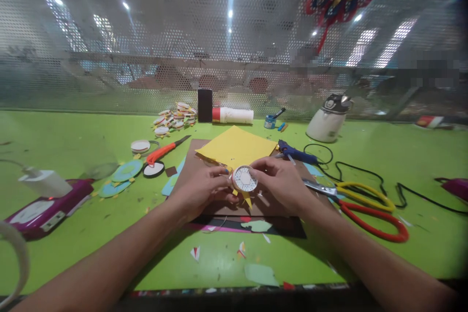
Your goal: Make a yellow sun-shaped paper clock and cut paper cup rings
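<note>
My left hand (203, 189) and my right hand (280, 183) both pinch a small round white disc (244, 179) with a printed pattern and yellow paper points at its lower edge. They hold it just above a brown board (190, 156) in the middle of the green table (73, 141). A yellow paper sheet (236, 146) lies on the board right behind the hands. Fingers of both hands are closed on the disc's rim.
Red and yellow scissors (365, 204) and a blue glue gun (296, 153) with a black cable lie to the right. An orange cutter (164, 150), paper circles (126, 170), stacked discs (175, 117), a white tube (234, 115) and a kettle (327, 119) sit behind. A purple device (44, 207) is left. Paper scraps litter the front edge.
</note>
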Tool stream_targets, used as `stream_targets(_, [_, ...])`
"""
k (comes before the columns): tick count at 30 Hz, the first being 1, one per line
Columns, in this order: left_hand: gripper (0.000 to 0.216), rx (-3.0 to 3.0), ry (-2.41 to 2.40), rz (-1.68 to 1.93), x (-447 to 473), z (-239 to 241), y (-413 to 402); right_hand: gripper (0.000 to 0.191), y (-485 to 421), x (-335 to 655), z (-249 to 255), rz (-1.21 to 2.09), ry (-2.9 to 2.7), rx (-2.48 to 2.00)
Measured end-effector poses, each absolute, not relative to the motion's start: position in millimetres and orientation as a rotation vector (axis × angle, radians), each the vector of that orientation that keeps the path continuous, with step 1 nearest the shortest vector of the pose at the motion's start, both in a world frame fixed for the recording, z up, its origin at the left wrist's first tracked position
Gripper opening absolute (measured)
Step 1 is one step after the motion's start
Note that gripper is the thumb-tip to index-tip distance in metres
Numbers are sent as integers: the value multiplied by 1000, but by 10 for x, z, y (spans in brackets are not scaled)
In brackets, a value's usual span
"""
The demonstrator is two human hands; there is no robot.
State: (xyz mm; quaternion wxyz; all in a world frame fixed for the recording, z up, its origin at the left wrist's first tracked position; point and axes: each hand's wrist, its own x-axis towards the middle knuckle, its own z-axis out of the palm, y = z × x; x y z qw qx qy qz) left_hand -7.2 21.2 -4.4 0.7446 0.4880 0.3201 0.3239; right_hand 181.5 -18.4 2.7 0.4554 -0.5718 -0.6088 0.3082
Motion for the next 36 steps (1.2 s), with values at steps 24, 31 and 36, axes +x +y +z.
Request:
stream_targets(24, [11, 1033, 648, 683, -106, -77, 241, 44, -314, 1800, 6, 107, -2048, -1424])
stream_targets(31, [15, 1021, 625, 633, -99, -104, 244, 24, -328, 1798, 51, 145, -2154, -1394])
stream_targets(36, [12, 1004, 629, 639, -93, -104, 244, 12, -292, 1851, 40, 313, -2066, -1348])
